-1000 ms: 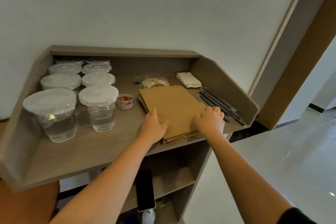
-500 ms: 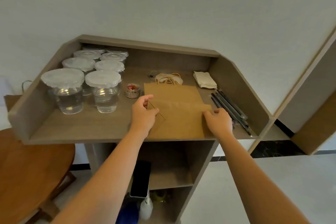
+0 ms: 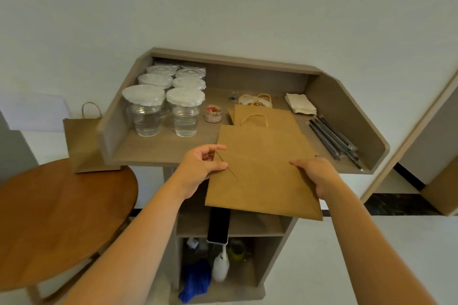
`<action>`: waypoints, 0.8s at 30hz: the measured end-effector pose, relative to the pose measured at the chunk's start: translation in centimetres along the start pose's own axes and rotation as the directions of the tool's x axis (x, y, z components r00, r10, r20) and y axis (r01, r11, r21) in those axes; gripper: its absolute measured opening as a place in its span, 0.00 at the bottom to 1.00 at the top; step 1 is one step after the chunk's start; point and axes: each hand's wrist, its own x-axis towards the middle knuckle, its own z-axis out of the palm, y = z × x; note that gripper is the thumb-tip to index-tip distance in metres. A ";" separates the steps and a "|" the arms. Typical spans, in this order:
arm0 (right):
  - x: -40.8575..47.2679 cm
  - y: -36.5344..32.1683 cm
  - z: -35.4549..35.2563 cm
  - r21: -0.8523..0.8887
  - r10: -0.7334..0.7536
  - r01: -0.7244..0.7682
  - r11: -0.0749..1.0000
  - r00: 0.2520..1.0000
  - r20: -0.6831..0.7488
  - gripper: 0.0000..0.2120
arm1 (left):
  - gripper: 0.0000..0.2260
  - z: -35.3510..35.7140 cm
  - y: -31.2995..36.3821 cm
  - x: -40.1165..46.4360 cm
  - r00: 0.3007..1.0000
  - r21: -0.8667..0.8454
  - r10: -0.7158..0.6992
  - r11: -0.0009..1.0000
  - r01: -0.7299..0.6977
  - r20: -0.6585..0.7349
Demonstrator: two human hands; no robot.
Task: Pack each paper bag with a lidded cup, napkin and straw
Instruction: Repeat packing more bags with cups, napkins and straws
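Observation:
A flat brown paper bag [image 3: 262, 171] hangs over the front edge of the grey counter [image 3: 158, 148], lifted off the stack of bags [image 3: 270, 117] behind it. My left hand [image 3: 200, 168] pinches the bag's left edge, and my right hand [image 3: 317, 173] grips its right edge. Several lidded clear cups [image 3: 184, 111] stand at the counter's left. White napkins [image 3: 300, 104] lie at the back right, and dark wrapped straws [image 3: 332, 137] lie along the right wall.
A small round tin [image 3: 213, 114] sits beside the cups. An upright paper bag [image 3: 81, 143] stands on the round wooden table [image 3: 57, 213] at the left. A phone [image 3: 218, 225] leans on the shelf below the counter, above a spray bottle [image 3: 220, 267].
Both hands have lifted the top bag off the stack and drawn it toward me past the counter's front edge. The camera has pulled back and tilted.

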 end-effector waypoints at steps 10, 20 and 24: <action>-13.5 8.5 6.2 -0.002 -0.150 0.159 0.987 0.930 0.335 0.10 | 0.26 -10.5 -0.8 -8.1 0.958 -0.131 -0.267 0.959 0.253 -0.106; -19.5 8.2 18.4 -0.101 -0.179 0.193 0.976 0.975 0.131 0.21 | 0.07 -12.8 -3.1 -17.1 0.989 0.179 0.066 0.983 -0.042 -0.131; -20.7 6.4 21.6 0.192 0.063 -0.137 0.972 0.935 0.348 0.26 | 0.08 -12.8 -4.0 -18.8 0.990 0.193 0.108 0.977 -0.088 -0.095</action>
